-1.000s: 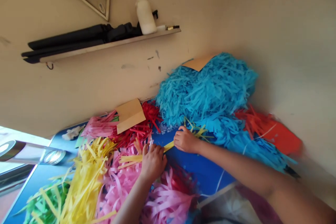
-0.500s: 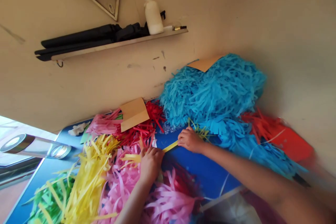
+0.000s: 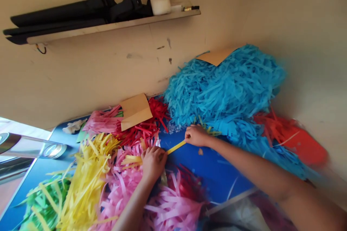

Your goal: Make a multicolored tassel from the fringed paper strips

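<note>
A person's left hand (image 3: 153, 160) and right hand (image 3: 197, 136) hold opposite ends of a yellow fringed paper strip (image 3: 175, 147), stretched flat across a blue table (image 3: 214, 173), fingers curled and apparently pinching it. Piles of pink fringe (image 3: 173, 205), yellow fringe (image 3: 84, 180) and blue fringe (image 3: 225, 86) surround the hands below a wall shelf (image 3: 108, 27).

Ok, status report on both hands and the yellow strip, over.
Left hand and right hand pinch the ends of the yellow strip. Strip taut over blue table. Pink fringe, blue fringe pile alongside.
</note>
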Demonstrator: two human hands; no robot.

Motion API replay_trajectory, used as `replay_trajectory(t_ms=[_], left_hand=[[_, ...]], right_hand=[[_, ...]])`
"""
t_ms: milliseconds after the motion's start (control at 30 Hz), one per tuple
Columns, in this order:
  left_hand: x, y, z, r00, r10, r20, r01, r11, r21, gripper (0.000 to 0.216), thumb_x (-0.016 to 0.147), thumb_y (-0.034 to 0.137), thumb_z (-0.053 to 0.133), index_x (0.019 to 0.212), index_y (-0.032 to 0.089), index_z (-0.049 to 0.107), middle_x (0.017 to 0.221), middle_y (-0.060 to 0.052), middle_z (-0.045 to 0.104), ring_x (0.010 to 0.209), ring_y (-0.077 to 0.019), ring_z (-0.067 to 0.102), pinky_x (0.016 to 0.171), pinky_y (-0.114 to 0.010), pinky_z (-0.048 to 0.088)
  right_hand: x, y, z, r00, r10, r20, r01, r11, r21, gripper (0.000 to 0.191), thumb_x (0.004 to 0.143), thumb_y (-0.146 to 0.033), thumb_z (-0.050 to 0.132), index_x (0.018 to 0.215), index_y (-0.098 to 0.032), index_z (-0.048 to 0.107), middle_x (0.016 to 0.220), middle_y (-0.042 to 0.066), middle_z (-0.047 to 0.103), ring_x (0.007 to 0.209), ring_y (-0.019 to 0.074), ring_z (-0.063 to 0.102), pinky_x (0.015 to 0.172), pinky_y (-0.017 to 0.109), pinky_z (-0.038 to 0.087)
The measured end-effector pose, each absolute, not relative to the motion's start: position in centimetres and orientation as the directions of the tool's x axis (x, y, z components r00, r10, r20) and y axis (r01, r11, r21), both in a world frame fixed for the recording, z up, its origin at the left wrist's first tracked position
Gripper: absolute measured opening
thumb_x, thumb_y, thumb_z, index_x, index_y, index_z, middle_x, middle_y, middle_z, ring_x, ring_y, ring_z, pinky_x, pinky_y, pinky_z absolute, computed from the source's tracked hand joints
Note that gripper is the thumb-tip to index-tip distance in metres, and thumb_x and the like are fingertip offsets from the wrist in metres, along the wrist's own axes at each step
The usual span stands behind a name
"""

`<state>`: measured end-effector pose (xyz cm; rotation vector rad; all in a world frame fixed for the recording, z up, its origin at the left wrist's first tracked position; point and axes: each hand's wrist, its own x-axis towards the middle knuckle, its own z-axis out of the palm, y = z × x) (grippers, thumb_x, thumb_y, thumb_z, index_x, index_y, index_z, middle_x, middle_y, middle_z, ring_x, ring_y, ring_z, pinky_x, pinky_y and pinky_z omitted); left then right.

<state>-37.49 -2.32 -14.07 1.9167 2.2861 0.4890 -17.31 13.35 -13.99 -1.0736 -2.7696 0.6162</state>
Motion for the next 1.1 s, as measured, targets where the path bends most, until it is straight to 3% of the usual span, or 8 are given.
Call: replay_trajectory(t_ms=[267, 433, 533, 633, 800, 1000, 1100], left_hand=[[-37.2, -0.8, -12.8, -0.179, 0.984, 0.015, 0.962, 0.172, 0.21, 0.024, 0.086, 0.031, 0.058, 0.066, 0.022, 0.069, 0.079, -0.003, 0.071, 0.085, -0.0231, 0.062, 0.081, -0.038, 0.037], [-37.4, -0.7, -12.1, -0.116, 0.993, 0.038, 0.982, 0.109, 0.155, 0.015, 0.086, 0.028, 0.06, 0.077, 0.023, 0.071, 0.083, -0.005, 0.07, 0.089, -0.0255, 0.061, 0.083, -0.041, 0.038], [-37.1, -1.1, -11.7, 0.017, 0.997, 0.081, 0.992, -0.027, 0.124, 0.015, 0.088, 0.023, 0.058, 0.091, 0.028, 0.072, 0.094, -0.005, 0.069, 0.098, -0.0259, 0.058, 0.092, -0.044, 0.035], [-36.7, -1.4, -11.5, 0.137, 0.985, 0.105, 0.986, -0.146, 0.085, 0.02, 0.09, 0.02, 0.055, 0.094, 0.03, 0.072, 0.096, -0.005, 0.069, 0.101, -0.0269, 0.055, 0.098, -0.049, 0.032], [-35.8, -1.2, -11.6, 0.198, 0.97, 0.143, 0.978, -0.205, 0.041, 0.021, 0.091, 0.019, 0.05, 0.089, 0.023, 0.07, 0.089, -0.007, 0.067, 0.096, -0.0256, 0.055, 0.099, -0.049, 0.033], [-35.3, -0.6, -12.1, 0.19, 0.959, 0.212, 0.98, -0.199, 0.022, 0.021, 0.092, 0.019, 0.049, 0.085, 0.021, 0.068, 0.081, -0.007, 0.065, 0.088, -0.0239, 0.055, 0.097, -0.049, 0.035], [-35.2, -0.5, -12.4, 0.177, 0.956, 0.236, 0.981, -0.191, 0.037, 0.024, 0.091, 0.014, 0.048, 0.079, 0.02, 0.067, 0.078, -0.006, 0.065, 0.084, -0.0231, 0.056, 0.095, -0.048, 0.036]], right_hand=[[-18.1, 13.4, -13.3, -0.722, 0.681, -0.122, 0.671, 0.646, -0.364, 0.01, 0.076, -0.023, 0.067, 0.066, -0.021, 0.07, 0.085, 0.003, 0.071, 0.087, 0.0214, 0.059, 0.07, 0.029, 0.035], [-17.9, 12.9, -12.5, -0.761, 0.646, -0.058, 0.626, 0.709, -0.326, 0.007, 0.078, -0.023, 0.068, 0.083, -0.021, 0.071, 0.098, 0.007, 0.069, 0.096, 0.0239, 0.057, 0.081, 0.035, 0.036], [-17.5, 12.4, -12.2, -0.879, 0.474, 0.048, 0.443, 0.85, -0.285, 0.009, 0.083, -0.02, 0.064, 0.085, -0.024, 0.071, 0.104, 0.004, 0.069, 0.11, 0.0242, 0.051, 0.096, 0.043, 0.028], [-17.4, 12.0, -12.7, -0.942, 0.285, 0.177, 0.248, 0.947, -0.206, 0.009, 0.087, -0.023, 0.062, 0.086, -0.023, 0.071, 0.099, 0.003, 0.071, 0.108, 0.0234, 0.05, 0.099, 0.048, 0.023], [-18.2, 12.0, -13.9, -0.959, 0.194, 0.208, 0.183, 0.98, -0.073, 0.018, 0.091, -0.017, 0.055, 0.081, -0.018, 0.07, 0.092, 0.006, 0.071, 0.101, 0.0215, 0.051, 0.102, 0.047, 0.023], [-18.7, 12.3, -13.4, -0.934, 0.284, 0.216, 0.275, 0.959, -0.073, 0.014, 0.087, -0.024, 0.061, 0.077, -0.019, 0.07, 0.085, 0.004, 0.07, 0.092, 0.0215, 0.055, 0.093, 0.045, 0.032], [-19.1, 11.1, -13.2, -0.919, 0.302, 0.253, 0.294, 0.953, -0.071, 0.012, 0.086, -0.029, 0.064, 0.09, -0.02, 0.07, 0.1, 0.006, 0.069, 0.103, 0.0242, 0.052, 0.098, 0.048, 0.03]])
